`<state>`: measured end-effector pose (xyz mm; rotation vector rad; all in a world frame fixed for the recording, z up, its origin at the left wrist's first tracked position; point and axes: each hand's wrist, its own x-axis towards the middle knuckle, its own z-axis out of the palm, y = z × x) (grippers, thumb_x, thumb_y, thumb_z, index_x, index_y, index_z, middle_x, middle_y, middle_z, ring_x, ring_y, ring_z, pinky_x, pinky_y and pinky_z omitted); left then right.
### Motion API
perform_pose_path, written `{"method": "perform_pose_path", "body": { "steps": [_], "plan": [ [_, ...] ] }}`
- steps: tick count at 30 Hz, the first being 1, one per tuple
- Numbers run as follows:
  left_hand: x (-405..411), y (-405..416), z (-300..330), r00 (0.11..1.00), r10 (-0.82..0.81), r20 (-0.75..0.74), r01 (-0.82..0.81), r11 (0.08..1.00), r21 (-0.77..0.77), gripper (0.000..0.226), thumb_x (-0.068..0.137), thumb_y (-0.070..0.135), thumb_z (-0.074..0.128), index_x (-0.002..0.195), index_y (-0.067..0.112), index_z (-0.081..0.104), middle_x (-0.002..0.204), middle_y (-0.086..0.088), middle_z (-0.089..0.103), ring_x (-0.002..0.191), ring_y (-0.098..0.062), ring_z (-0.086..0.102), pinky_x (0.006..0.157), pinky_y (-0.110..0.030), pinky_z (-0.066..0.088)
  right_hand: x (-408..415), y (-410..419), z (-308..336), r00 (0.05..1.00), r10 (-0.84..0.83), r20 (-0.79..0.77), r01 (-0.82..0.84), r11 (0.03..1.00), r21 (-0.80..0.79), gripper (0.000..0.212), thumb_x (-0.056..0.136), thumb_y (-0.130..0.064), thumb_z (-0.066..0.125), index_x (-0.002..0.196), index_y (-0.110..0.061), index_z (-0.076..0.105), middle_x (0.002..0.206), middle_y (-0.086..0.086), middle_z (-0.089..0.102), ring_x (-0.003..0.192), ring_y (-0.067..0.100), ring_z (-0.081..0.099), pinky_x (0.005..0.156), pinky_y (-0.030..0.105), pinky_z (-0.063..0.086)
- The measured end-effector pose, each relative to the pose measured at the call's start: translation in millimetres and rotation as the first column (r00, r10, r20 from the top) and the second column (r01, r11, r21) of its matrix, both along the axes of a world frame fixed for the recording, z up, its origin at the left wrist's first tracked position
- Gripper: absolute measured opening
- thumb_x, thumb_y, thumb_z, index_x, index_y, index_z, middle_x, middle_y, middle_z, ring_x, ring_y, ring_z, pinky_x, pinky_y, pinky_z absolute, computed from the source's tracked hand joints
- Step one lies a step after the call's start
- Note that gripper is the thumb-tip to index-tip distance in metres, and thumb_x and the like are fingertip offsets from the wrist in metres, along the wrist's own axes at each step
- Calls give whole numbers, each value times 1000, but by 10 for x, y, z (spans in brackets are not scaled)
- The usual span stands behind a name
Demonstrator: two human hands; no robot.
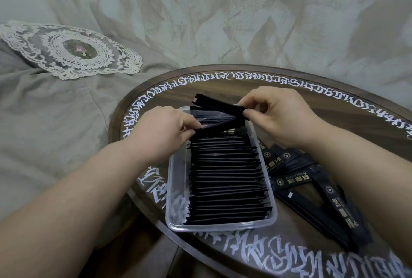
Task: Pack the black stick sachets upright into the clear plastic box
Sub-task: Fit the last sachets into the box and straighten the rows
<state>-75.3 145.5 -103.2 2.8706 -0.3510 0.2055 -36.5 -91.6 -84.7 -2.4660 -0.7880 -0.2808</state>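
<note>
A clear plastic box (176, 193) sits on the round dark table, filled by a long row of black stick sachets (225, 177) standing on edge. At the box's far end my right hand (276, 117) pinches a small bundle of black sachets (217, 104) by its right end, the bundle slanting above the rim. My left hand (160, 135) pinches the left end of a sachet (219, 125) lying tilted across the top of the row. More loose sachets (312, 190) lie in a heap on the table right of the box, partly under my right forearm.
The round wooden table (334, 108) carries white script around its rim. A grey bedspread (55, 132) lies to the left with a lace doily (73, 50) on it. Pale patterned fabric fills the background.
</note>
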Motion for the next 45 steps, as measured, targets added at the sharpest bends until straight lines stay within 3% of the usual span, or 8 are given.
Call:
{"method": "perform_pose_path", "body": {
  "steps": [4, 9, 15, 21, 27, 33, 37, 45],
  "plan": [
    [6, 7, -60, 998, -65, 21, 64, 997, 33, 23, 92, 28, 60, 111, 35, 71, 101, 6, 70, 99, -22, 60, 84, -37, 48, -19, -17, -40, 997, 42, 65, -40, 998, -38, 15, 86, -16, 66, 98, -21, 73, 84, -7, 62, 75, 6, 51, 74, 24, 42],
    [0, 9, -80, 992, -102, 75, 100, 995, 27, 23, 95, 27, 57, 111, 31, 72, 97, 4, 66, 93, -24, 55, 81, -41, 48, 4, -49, -1, 995, -48, 93, 37, 992, 119, 15, 86, -12, 66, 97, -19, 74, 79, -8, 60, 67, -4, 49, 66, 7, 33],
    [17, 24, -29, 993, 16, 118, -14, 1000, -23, 11, 88, 33, 64, 94, 28, 72, 88, 8, 63, 94, -19, 54, 83, -34, 44, 6, 66, -88, 999, 39, 1, -37, 951, -306, 22, 93, -25, 54, 109, -28, 69, 90, -10, 57, 97, 19, 48, 78, 29, 38],
    [15, 83, 44, 997, 68, 49, -67, 998, -12, 29, 83, 30, 63, 112, 29, 60, 104, 16, 61, 105, -13, 45, 85, -23, 36, 61, 71, -139, 996, 90, 11, -80, 924, -374, 22, 94, -27, 53, 108, -30, 69, 98, -6, 60, 88, 12, 35, 81, 35, 45],
    [21, -16, 29, 996, 80, -47, -72, 985, 156, 47, 88, 42, 31, 126, 32, 57, 121, 9, 61, 119, -21, 39, 100, -42, 38, 55, 120, -107, 998, 66, 14, -54, 902, -429, 25, 91, -34, 56, 114, -31, 64, 115, -8, 56, 99, 17, 39, 88, 38, 44],
    [23, -59, 18, 994, 88, -64, -66, 956, 285, 42, 95, 53, 36, 129, 34, 51, 122, 13, 58, 123, -17, 33, 98, -41, 28, 64, 216, -84, 1000, 7, -16, -14, 880, -475, 32, 92, -41, 52, 119, -26, 57, 112, -4, 56, 105, 20, 41, 89, 38, 44],
    [45, -56, 33, 994, 87, -69, -66, 961, 267, 36, 94, 52, 41, 121, 32, 53, 110, 11, 58, 121, -14, 34, 95, -40, 26, 71, 222, -51, 999, -2, -42, -19, 865, -502, 31, 91, -43, 54, 115, -26, 61, 107, -3, 52, 103, 20, 41, 89, 39, 44],
    [8, -4, -51, 999, 37, -32, -31, 986, 166, 36, 97, 50, 37, 128, 42, 55, 124, 21, 56, 126, -11, 31, 94, -39, 23, 48, 178, -103, 997, -14, -80, -22, 898, -439, 33, 89, -44, 56, 116, -26, 58, 106, -6, 59, 104, 17, 40, 89, 39, 45]
  ]
}}
